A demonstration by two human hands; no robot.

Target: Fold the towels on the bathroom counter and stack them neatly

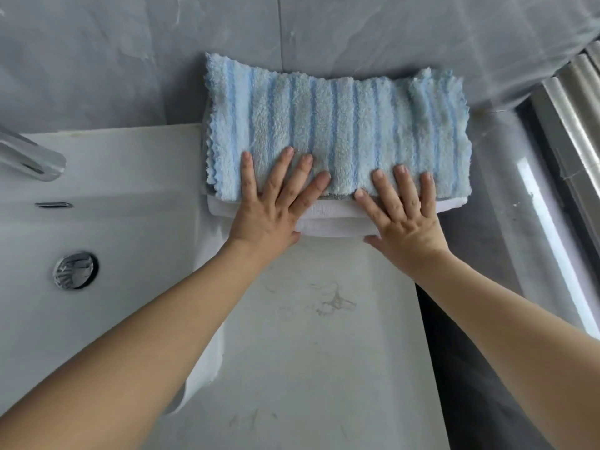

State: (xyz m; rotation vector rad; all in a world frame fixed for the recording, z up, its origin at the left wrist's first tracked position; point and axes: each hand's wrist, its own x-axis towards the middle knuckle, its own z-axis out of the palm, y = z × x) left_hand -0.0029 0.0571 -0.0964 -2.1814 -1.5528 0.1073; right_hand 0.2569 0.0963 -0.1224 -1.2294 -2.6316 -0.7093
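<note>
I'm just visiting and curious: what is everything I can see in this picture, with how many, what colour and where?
Striped towel: one, light blue with darker blue stripes, folded, on top of the stack at the back of the counter.
White towel: one, white, folded, under the striped towel, its near edge sticking out.
Grey layer: a thin grey strip between the two towels; what it is cannot be told.
Counter: one, pale grey, marked, under the stack.
Sink: one, white, left of the stack.
Faucet: one, chrome, far left.
Drain: one, chrome, in the sink.
Wall: grey marbled tile, behind.
Left hand: flat, pressing the stack.
Right hand: flat, pressing the stack.
</note>
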